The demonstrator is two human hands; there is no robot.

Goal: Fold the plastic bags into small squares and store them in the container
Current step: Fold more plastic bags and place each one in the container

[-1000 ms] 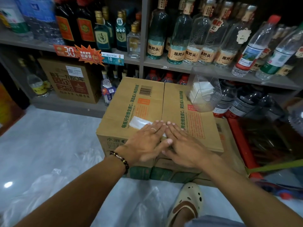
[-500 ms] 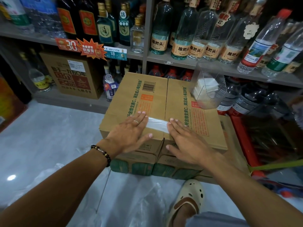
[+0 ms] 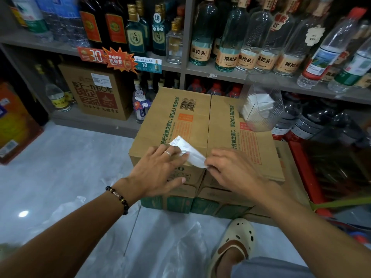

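A white plastic bag [image 3: 185, 147], folded into a narrow strip, lies at a slant near the front edge of a brown cardboard box [image 3: 222, 121]. My left hand [image 3: 158, 169] presses its straight fingers on the strip's left part. My right hand [image 3: 234, 169] pinches the strip's near right end between thumb and fingertips. A clear plastic container [image 3: 261, 105] stands tilted at the box's far right corner, with white folded bags inside.
Loose clear plastic bags [image 3: 176, 239] lie on the grey floor in front of and left of the box. Shelves of bottles [image 3: 230, 47] rise behind it. A brown carton [image 3: 96, 91] sits on the low shelf. My sandalled foot [image 3: 234, 241] is by the box's base.
The strip lay straight between my flat hands; now it is turned at a slant. My right hand has curled and taken hold of its end, while my left keeps pressing.
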